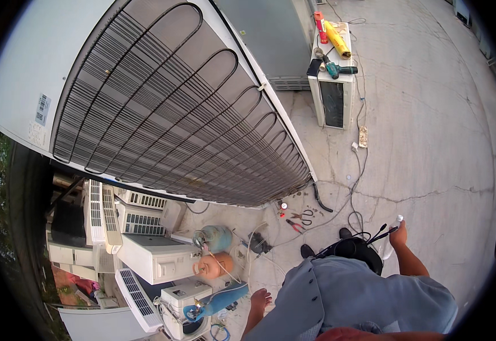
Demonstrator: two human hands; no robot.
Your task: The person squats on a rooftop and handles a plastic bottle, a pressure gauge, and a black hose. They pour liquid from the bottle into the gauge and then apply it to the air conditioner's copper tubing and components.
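Note:
My right hand (397, 236) is closed around a slim white object (400, 218), whose pale end sticks out above the fingers; its kind I cannot make out. Close beside that hand are black cables and a dark, bag-like bundle (353, 254) in front of my body. My left hand (261, 298) hangs low with loosely bent fingers and nothing in it. It is nearest to a blue gas cylinder (225, 298) lying on its side. A tall refrigerator stands ahead, its back showing a black condenser coil (185, 113). Neither hand touches it.
Pliers (295, 226), other tools and a pressure gauge (283, 206) lie by the refrigerator's base. Teal (217, 237) and orange (213, 265) cylinders stand left, near air-conditioner units (154, 258). A cordless drill (338, 69) rests on a white unit (347, 102). Cords and a power strip (363, 136) cross the concrete.

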